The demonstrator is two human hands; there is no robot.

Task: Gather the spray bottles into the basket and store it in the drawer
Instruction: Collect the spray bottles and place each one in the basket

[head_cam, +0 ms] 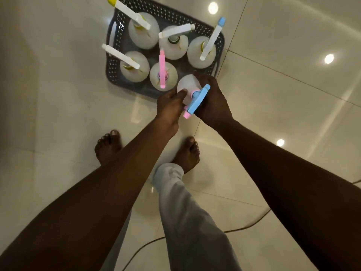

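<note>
A dark grey perforated basket (114, 61) stands on the tiled floor and holds several white spray bottles upright. One has a pink head (162, 70), one a white head with a yellow tip (127, 11), one a white head with a blue tip (212, 41). At the basket's near right corner, a white bottle with a blue and pink head (197, 100) is gripped from both sides. My left hand (170, 108) presses its left side and my right hand (212, 102) wraps its right side. The bottle's base is hidden.
Glossy cream floor tiles (283, 106) surround the basket, with ceiling lights reflected in them. My bare feet (108, 147) stand just behind the hands. A thin dark cable (244, 227) runs across the floor at the lower right.
</note>
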